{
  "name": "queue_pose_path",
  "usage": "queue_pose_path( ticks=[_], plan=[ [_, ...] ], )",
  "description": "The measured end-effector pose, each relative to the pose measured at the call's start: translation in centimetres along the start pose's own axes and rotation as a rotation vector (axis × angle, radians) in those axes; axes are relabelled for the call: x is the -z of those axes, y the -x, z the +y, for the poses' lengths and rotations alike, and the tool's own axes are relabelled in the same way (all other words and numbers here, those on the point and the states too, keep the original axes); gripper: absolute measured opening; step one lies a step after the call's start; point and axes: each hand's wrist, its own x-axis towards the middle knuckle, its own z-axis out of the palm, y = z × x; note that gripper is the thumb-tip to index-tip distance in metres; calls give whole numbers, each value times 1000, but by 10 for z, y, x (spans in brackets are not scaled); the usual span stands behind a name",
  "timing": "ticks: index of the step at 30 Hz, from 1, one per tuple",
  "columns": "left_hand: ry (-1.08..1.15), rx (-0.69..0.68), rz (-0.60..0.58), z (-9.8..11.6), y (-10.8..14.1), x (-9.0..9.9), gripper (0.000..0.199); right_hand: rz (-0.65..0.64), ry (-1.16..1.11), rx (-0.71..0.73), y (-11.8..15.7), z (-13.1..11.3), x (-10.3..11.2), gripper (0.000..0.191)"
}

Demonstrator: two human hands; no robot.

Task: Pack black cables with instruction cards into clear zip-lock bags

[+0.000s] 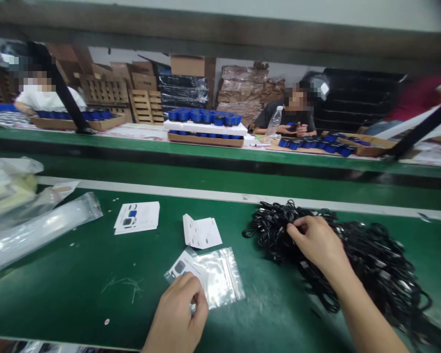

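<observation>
On the green work surface, my left hand (182,311) rests with curled fingers at the lower edge of a clear zip bag (222,279). A printed leaflet (185,264) shows at the bag's left side; what those fingers hold is hidden. My right hand (316,240) is over a large heap of coiled black cables (378,260), thumb and forefinger pinched together at its left part. A folded white leaflet (206,233) lies just beyond the bag. Farther left is a small stack of printed leaflets (137,217).
Long clear plastic bags (47,228) lie at the left. Beyond a white strip (169,190), a raised shelf holds trays of blue round parts (206,117) and a plastic bottle (274,122). Several people are behind it. Dark slanted posts (61,90) stand at both sides.
</observation>
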Motion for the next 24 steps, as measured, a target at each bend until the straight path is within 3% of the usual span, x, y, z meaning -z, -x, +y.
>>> queue_pose_path(
  ticks=[4, 6, 9, 12, 13, 17, 19, 24],
  plan=[
    [8, 44, -7, 1, 1, 2, 25, 109, -321, -87, 5, -4, 6, 32],
    [25, 73, -29, 1, 1, 5, 26, 14, -605, -122, 20, -13, 11, 35],
    [55, 99, -64, 1, 1, 9, 28, -385, -1033, -208, 63, -37, 15, 26],
    [76, 97, -92, 0, 1, 12, 30, -907, -1011, -156, 116, -63, 8, 21],
    [90, 98, -108, 0, 1, 13, 30, -946, -977, -137, 130, -71, 4, 17],
    [219, 159, -194, 0, 0, 19, 28, -853, -796, 151, 159, -88, -12, 24],
    [272, 180, -203, -1, 2, 20, 28, -828, -716, 200, 159, -90, -16, 27],
    [192, 102, -45, -6, 11, 13, 28, -749, -608, 246, 157, -89, -19, 29]
  ],
)
